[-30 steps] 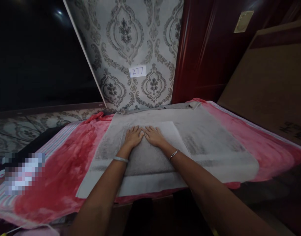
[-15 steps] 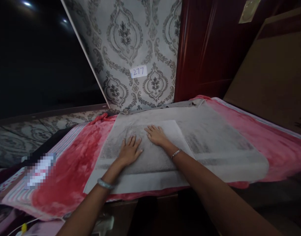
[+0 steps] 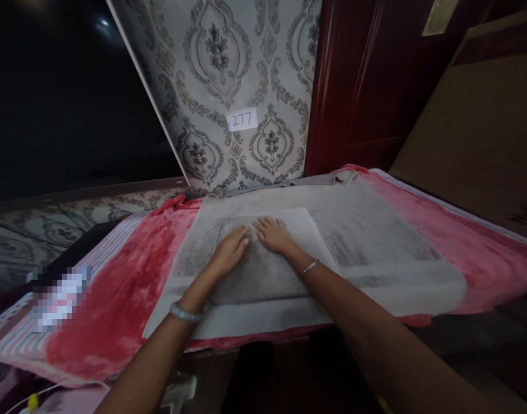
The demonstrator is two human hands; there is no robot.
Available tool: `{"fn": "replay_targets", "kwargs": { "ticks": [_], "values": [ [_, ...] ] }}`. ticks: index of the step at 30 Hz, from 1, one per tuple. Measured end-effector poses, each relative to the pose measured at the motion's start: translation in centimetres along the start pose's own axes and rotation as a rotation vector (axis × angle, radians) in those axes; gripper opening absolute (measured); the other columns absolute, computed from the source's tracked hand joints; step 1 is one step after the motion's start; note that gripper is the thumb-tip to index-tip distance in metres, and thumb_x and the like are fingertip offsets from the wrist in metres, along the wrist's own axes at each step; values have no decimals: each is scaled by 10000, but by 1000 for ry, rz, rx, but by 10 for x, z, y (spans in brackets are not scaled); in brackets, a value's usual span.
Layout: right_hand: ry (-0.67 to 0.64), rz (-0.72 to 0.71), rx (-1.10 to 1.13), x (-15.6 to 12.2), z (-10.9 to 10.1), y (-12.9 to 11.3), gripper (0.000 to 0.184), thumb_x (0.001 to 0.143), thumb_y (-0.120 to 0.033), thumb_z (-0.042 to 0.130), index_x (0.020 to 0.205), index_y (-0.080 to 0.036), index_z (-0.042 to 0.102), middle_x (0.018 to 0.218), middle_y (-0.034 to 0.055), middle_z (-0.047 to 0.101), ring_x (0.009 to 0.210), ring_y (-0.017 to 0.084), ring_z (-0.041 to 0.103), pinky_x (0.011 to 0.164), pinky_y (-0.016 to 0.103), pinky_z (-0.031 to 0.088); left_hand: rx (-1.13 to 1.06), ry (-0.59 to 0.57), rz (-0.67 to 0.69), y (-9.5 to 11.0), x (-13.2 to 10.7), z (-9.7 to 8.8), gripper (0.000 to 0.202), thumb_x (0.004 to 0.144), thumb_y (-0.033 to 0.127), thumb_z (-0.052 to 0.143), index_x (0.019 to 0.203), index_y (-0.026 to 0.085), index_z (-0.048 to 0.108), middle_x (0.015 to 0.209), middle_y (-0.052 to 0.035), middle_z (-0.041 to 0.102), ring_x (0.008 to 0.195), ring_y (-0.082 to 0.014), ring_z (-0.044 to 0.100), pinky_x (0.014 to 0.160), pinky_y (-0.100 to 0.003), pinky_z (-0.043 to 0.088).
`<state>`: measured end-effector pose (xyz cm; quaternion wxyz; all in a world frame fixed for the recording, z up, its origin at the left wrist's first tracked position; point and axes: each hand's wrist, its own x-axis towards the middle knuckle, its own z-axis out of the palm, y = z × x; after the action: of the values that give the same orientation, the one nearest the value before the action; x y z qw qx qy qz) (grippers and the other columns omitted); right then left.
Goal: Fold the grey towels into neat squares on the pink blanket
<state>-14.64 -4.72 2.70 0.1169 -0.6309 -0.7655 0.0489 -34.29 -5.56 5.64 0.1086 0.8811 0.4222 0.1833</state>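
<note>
A folded grey towel [image 3: 263, 270] lies on a larger pale grey cloth [image 3: 375, 247], which is spread over a pink fleece blanket [image 3: 116, 299]. My left hand [image 3: 231, 250] rests flat on the towel's upper left part, fingers stretched and close together. Beside it, my right hand [image 3: 274, 234] also lies flat on the towel near its far edge, fingers extended. The two hands almost touch. A bracelet sits on each wrist. Neither hand holds anything.
A patterned grey wall [image 3: 246, 75] with a white label reading 277 [image 3: 242, 119] rises behind the table. A dark red wooden door [image 3: 353, 86] stands to its right and a brown board [image 3: 474, 132] at far right. A yellow-tipped cable [image 3: 33, 401] lies at lower left.
My left hand slid down and left across the towel half a second ago, and has now moved back up beside my right hand. My right hand has stayed nearly still.
</note>
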Motion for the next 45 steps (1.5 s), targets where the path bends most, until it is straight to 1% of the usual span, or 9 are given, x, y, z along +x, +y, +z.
{"fn": "replay_targets", "kwargs": {
  "ticks": [5, 9, 16, 19, 26, 29, 32, 40, 45],
  "values": [
    [2, -9, -27, 1, 1, 2, 569, 1049, -338, 267, 1603, -254, 362, 1677, 66, 301, 1540, 262, 251, 1220, 547, 206, 304, 10, -233, -20, 47, 19, 557, 1005, 375, 445, 1537, 209, 467, 1645, -152, 362, 1538, -361, 284, 1223, -630, 233],
    [13, -13, -29, 1, 3, 3, 567, 1045, -339, 278, 1599, -266, 372, 1672, 64, 312, 1537, 259, 255, 1219, 539, 207, 354, -26, -227, -24, 42, 34, 556, 1034, 424, 347, 1551, 249, 454, 1640, -139, 377, 1524, -375, 304, 1207, -633, 238],
    [20, 10, -20, -2, 2, 3, 549, 1065, -386, 283, 1591, -269, 389, 1669, 74, 320, 1533, 265, 265, 1220, 523, 204, 385, -42, -214, -24, 40, 30, 566, 1033, 406, 333, 1558, 227, 445, 1636, -140, 384, 1515, -372, 319, 1197, -602, 265],
    [0, 92, -40, -10, -4, 23, 564, 1068, -469, 293, 1590, -280, 393, 1675, 83, 301, 1538, 274, 253, 1221, 530, 191, 386, -29, -212, -26, 40, 30, 559, 1032, 409, 336, 1550, 236, 457, 1634, -133, 390, 1515, -357, 325, 1199, -585, 274],
    [-35, 391, -46, -65, -22, 108, 610, 1060, -481, 231, 1639, -291, 269, 1698, 84, 231, 1544, 296, 239, 1193, 594, 249, 353, -10, -218, -27, 40, 31, 557, 1030, 431, 338, 1540, 249, 472, 1631, -126, 399, 1512, -357, 336, 1203, -606, 271],
    [-42, 477, -87, -86, -30, 118, 601, 1059, -466, 244, 1631, -288, 295, 1701, 101, 216, 1548, 325, 220, 1185, 624, 243, 350, -6, -224, -27, 42, 31, 553, 1030, 428, 344, 1535, 248, 479, 1628, -129, 401, 1513, -359, 334, 1207, -612, 260],
    [14, 460, -116, -88, -38, 97, 594, 1062, -447, 285, 1624, -259, 314, 1711, 123, 162, 1558, 334, 183, 1182, 620, 252, 357, -11, -221, -26, 42, 30, 557, 1032, 424, 340, 1541, 238, 468, 1631, -135, 393, 1515, -364, 328, 1206, -614, 258],
    [-27, -15, -2, -28, -22, -9, 599, 1055, -436, 340, 1616, -228, 331, 1695, 116, 228, 1566, 278, 172, 1228, 564, 195, 354, -6, -71, -24, 35, 27, 516, 1027, 298, 337, 1516, 274, 499, 1594, -67, 464, 1519, -309, 338, 1229, -624, 206],
    [40, -66, 24, -17, 5, -26, 630, 1052, -418, 319, 1627, -162, 292, 1674, 131, 276, 1554, 276, 216, 1244, 555, 153, 304, -14, -9, -30, 35, 30, 507, 1002, 237, 354, 1469, 210, 551, 1566, -80, 498, 1493, -272, 396, 1218, -548, 303]
  ]
}}
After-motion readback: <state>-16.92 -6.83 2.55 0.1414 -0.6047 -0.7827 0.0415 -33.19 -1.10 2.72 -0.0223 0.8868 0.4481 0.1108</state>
